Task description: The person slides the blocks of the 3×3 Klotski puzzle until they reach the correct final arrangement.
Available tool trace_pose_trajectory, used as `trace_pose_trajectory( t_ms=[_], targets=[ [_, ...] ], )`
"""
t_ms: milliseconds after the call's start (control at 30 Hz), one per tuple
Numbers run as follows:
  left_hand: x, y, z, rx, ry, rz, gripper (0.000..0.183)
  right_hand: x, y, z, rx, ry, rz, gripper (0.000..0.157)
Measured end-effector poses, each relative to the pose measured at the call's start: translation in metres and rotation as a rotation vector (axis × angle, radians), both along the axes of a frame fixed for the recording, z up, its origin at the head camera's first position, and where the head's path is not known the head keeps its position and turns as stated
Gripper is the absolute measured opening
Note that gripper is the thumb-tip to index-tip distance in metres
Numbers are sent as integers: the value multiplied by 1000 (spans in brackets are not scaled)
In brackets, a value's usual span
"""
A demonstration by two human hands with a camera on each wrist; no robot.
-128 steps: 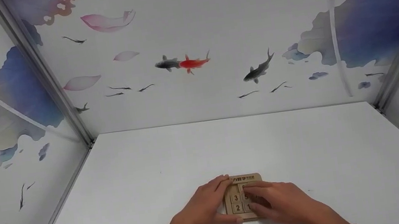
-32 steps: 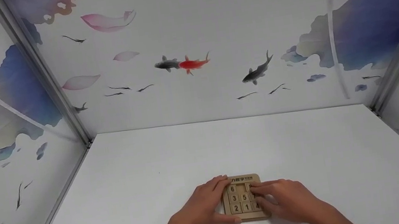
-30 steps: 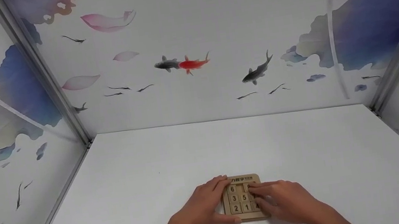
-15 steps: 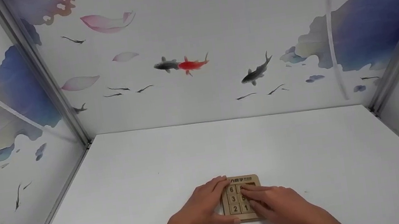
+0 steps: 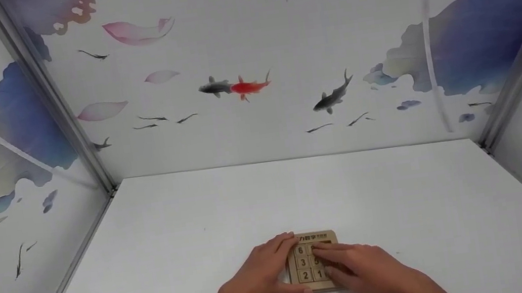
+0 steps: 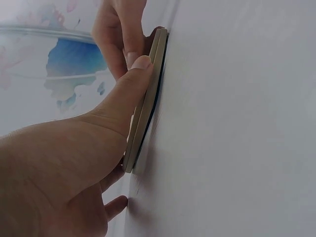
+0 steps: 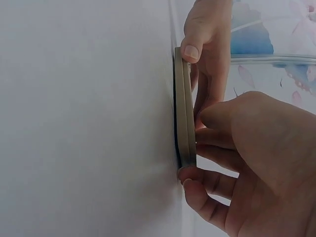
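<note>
A wooden number slide puzzle (image 5: 322, 289) lies on the white table near the front. My left hand (image 5: 264, 271) grips its left side, thumb along the near edge and fingers at the far corner. Tiles 6, 3 and 2 form the left column. My right hand (image 5: 367, 269) reaches in from the right, its extended fingertips on a top-middle tile (image 5: 312, 248) whose digit is partly covered. The right column is mostly hidden, with a dark gap showing at top right. In the right wrist view, lower fingers (image 7: 197, 195) of my right hand touch the puzzle's edge.
The white table (image 5: 248, 204) stretches out behind the puzzle and to both sides. Panels printed with fish, petals and leaves enclose it, including the back wall (image 5: 279, 128). Metal posts (image 5: 49, 94) stand at the corners.
Tile 6 has come into the top-left slot. The top-right tile has since slid left into the top-middle slot under my right fingertips. My left hand keeps its grip.
</note>
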State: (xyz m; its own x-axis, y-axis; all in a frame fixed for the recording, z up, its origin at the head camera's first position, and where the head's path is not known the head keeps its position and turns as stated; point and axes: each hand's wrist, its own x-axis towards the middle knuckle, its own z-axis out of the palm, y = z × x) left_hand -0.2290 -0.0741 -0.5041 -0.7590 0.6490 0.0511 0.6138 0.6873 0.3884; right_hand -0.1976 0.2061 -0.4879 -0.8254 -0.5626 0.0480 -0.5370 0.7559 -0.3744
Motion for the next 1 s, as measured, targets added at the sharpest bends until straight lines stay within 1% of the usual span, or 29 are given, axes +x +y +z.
trace_pose_trajectory(
  t_ms=[133, 200, 367, 467, 733, 1000],
  targets=[
    [3, -1, 1, 6, 3, 1, 109, 4, 8, 5, 1, -8, -4, 44],
    [3, -1, 1, 6, 7, 3, 109, 7, 14, 7, 5, -27, 6, 42],
    [3, -1, 1, 3, 16, 7, 109, 14, 26, 5, -32, -167, 46, 44],
    [2, -1, 0, 7, 11, 4, 109, 15, 28, 4, -49, -208, 47, 48],
    [1, -2, 0, 14, 16, -7, 108, 11, 22, 3, -16, -157, 29, 48],
    [0, -2, 0, 16, -15, 0, 109, 5, 20, 0, 9, -145, 6, 51]
  ],
)
